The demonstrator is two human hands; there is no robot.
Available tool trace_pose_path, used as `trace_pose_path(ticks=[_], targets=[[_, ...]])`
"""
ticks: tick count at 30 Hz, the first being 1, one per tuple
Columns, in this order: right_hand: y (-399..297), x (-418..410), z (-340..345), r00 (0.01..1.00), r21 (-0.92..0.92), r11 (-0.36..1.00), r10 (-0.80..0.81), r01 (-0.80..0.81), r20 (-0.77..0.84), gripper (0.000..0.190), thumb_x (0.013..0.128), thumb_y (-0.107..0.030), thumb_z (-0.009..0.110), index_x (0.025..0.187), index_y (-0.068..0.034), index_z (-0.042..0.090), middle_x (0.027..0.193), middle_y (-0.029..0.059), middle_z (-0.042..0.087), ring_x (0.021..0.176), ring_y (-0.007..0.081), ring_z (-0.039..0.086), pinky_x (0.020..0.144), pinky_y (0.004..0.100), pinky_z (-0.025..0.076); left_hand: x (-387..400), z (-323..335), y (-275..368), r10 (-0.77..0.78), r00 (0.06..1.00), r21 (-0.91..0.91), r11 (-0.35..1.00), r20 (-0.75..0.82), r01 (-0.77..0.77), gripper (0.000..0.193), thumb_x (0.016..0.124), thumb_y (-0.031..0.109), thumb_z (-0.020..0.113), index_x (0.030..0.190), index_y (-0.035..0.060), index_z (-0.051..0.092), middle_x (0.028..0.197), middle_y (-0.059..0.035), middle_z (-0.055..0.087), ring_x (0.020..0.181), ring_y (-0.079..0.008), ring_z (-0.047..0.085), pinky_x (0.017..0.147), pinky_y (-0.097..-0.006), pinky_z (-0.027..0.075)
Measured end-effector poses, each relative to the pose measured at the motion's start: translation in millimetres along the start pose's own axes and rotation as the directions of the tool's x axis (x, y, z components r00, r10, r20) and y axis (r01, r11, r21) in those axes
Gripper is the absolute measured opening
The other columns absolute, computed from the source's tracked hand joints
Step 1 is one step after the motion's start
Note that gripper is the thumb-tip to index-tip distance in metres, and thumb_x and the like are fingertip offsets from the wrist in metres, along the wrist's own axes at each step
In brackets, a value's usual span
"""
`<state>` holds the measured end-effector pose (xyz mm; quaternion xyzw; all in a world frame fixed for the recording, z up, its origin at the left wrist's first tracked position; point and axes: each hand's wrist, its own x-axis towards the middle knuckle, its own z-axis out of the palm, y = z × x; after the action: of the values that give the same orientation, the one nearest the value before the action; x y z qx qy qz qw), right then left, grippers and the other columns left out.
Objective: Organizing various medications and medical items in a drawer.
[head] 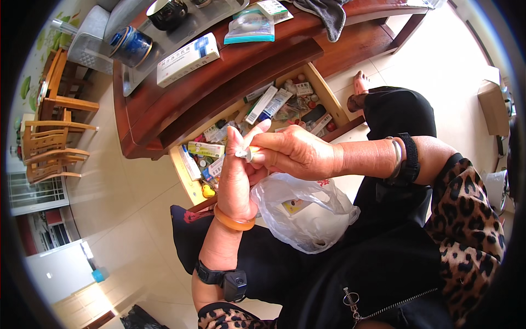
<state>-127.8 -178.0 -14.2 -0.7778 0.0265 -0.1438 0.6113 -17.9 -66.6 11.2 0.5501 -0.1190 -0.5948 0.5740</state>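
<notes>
My right hand (302, 152) pinches a small ointment tube (248, 154) between thumb and forefinger. The tube's silvery-white end points left and meets the thumb side of my left hand (234, 181). My left thumb stands upright and a finger stretches up beside it. The other left fingers curl behind my right hand, so whether they hold anything is hidden. A thin white plastic bag (304, 218) rests on my lap just below both hands, with a small yellow-and-white packet (295, 205) showing through it.
Beyond my hands, a drawer (328, 92) of a dark red wooden table (139, 119) is pulled out, full of medicine boxes and tubes. On the tabletop lie a white carton (189, 60), a zip pouch (250, 29), a grey cloth (328, 16) and a tray (128, 84) with a blue jar (131, 46).
</notes>
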Motion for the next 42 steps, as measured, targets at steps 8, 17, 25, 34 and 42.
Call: trace_pose_path(ticks=[8,17,25,34,42], targets=[[1.5,-0.4,-0.4,1.0,-0.06,0.998,0.009,-0.01,-0.02,0.013,0.093,-0.014,0.049,0.098,-0.002,0.052,0.068,0.0135,0.06,0.066,0.0273,0.064,0.058,0.0335,0.048,-1.5,2.5,3.7,0.022,1.0,0.026,0.999,-0.007,-0.021,0.078,0.089,0.065,0.029,0.132,0.0025,0.045,0.115,-0.0108,0.056,0.102,-0.0149,0.056,0.094,-0.0286,0.042],[0.0,3.3,2.6,0.999,-0.159,0.987,0.012,-0.019,-0.049,0.015,0.092,-0.017,0.052,0.096,-0.003,0.054,0.066,0.0153,0.06,0.063,0.0302,0.064,0.056,0.0357,0.048,0.0,-2.6,-0.2,0.014,0.999,-0.008,1.0,-0.032,-0.015,0.078,0.088,0.067,0.029,0.13,0.0034,0.047,0.111,-0.0103,0.059,0.101,-0.015,0.057,0.094,-0.0281,0.042],[3.5,2.0,-0.7,0.994,-0.148,0.985,0.077,-0.089,-0.082,0.017,0.093,-0.019,0.05,0.096,-0.002,0.054,0.064,0.0124,0.06,0.061,0.0263,0.063,0.056,0.0345,0.048,8.7,-1.3,-9.2,-0.001,1.0,-0.199,0.98,-0.024,-0.004,0.083,0.087,0.069,0.03,0.131,-0.0003,0.042,0.111,-0.0143,0.059,0.105,-0.0197,0.057,0.096,-0.032,0.041],[-6.4,4.4,-7.8,0.985,0.026,0.989,0.146,-0.149,0.092,0.018,0.095,-0.016,0.046,0.09,-0.001,0.052,0.06,0.0042,0.057,0.055,0.0172,0.059,0.052,0.0301,0.046,2.3,-2.2,2.0,-0.003,1.0,-0.165,0.986,0.03,0.008,0.09,0.084,0.073,0.026,0.133,-0.0001,0.041,0.087,-0.0104,0.065,0.083,-0.018,0.062,0.081,-0.0278,0.048],[0.8,4.4,-0.5,0.995,-0.128,0.987,-0.097,0.093,-0.029,0.017,0.091,-0.017,0.05,0.088,-0.001,0.054,0.066,0.0134,0.058,0.064,0.0307,0.061,0.058,0.0371,0.047,5.3,-0.4,-4.1,-0.099,0.995,-0.281,0.955,-0.011,0.092,0.08,0.086,0.069,0.033,0.125,0.0008,0.051,0.089,-0.0069,0.065,0.081,-0.0154,0.061,0.081,-0.0272,0.047]])
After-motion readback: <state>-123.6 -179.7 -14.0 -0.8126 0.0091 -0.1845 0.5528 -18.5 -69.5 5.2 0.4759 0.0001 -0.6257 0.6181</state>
